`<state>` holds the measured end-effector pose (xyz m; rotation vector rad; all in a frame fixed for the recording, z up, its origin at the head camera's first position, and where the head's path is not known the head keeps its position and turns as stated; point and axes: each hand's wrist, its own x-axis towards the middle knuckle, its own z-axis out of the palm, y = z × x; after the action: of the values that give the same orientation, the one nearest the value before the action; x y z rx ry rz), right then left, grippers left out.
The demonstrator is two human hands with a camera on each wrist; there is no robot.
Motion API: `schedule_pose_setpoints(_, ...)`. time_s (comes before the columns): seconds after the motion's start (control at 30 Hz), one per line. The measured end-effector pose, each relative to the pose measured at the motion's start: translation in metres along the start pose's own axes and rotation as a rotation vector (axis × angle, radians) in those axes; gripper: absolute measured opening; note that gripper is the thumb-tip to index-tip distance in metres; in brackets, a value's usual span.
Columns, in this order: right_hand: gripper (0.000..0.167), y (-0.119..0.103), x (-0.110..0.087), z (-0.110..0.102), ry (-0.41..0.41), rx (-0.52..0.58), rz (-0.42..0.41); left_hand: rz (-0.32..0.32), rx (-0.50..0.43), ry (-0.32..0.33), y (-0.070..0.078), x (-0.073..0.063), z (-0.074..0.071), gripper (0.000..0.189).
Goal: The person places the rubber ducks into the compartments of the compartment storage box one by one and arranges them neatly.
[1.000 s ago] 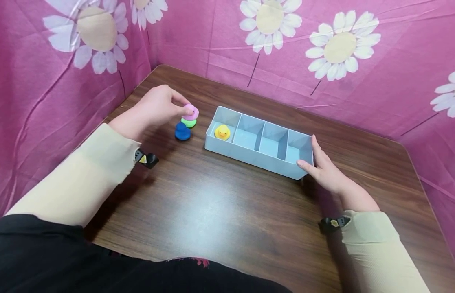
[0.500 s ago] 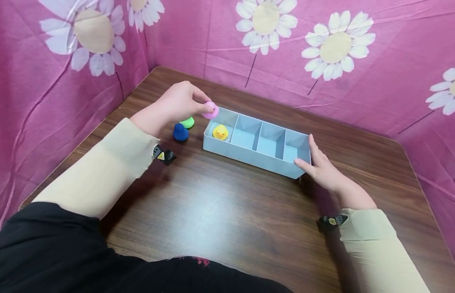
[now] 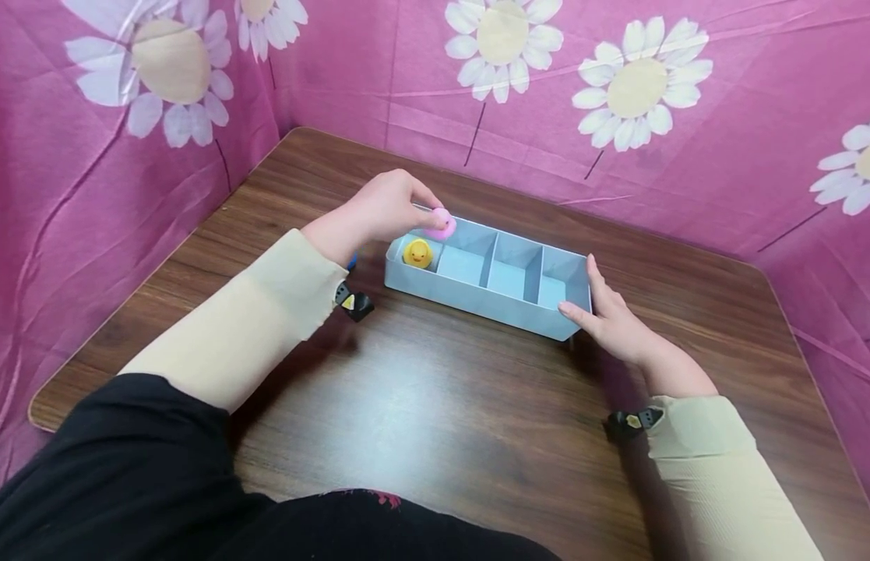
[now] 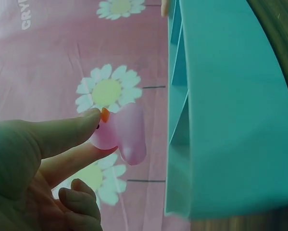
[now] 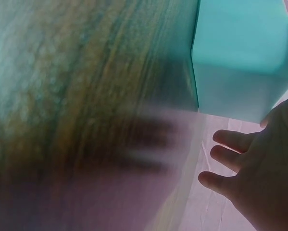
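Note:
Between thumb and forefinger, my left hand point(image 3: 387, 206) pinches a pink rubber duck point(image 3: 444, 224) above the left part of a grey-blue divided box point(image 3: 477, 306). In the left wrist view the pink duck point(image 4: 131, 134) shows its orange beak by the thumb tip, beside the box wall. A yellow rubber duck point(image 3: 417, 254) sits in the box's leftmost compartment. My right hand point(image 3: 620, 327) holds the box's right end, thumb at the near rim and forefinger at the far corner; its other fingers point(image 5: 225, 183) stand off the wall.
Behind my left wrist, a sliver of a blue duck point(image 3: 352, 262) shows on the brown wooden table point(image 3: 406, 389). Pink daisy-print cloth point(image 3: 392, 62) hangs behind the table and along its sides.
My left hand has carried the pink duck rightward from beside the box to over it. Its wrist now hides the green duck and most of the blue one. My right hand stays at the box.

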<state>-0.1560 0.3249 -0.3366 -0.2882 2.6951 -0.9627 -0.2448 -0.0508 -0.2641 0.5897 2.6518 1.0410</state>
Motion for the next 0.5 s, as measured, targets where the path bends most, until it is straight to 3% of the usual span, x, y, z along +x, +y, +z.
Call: schedule_pose_setpoints(0.5,0.095,0.002,-0.001,-0.001,0.001,-0.057,-0.011,0.044,-0.006,-0.100,0.014,0.014,0.032,0.032)
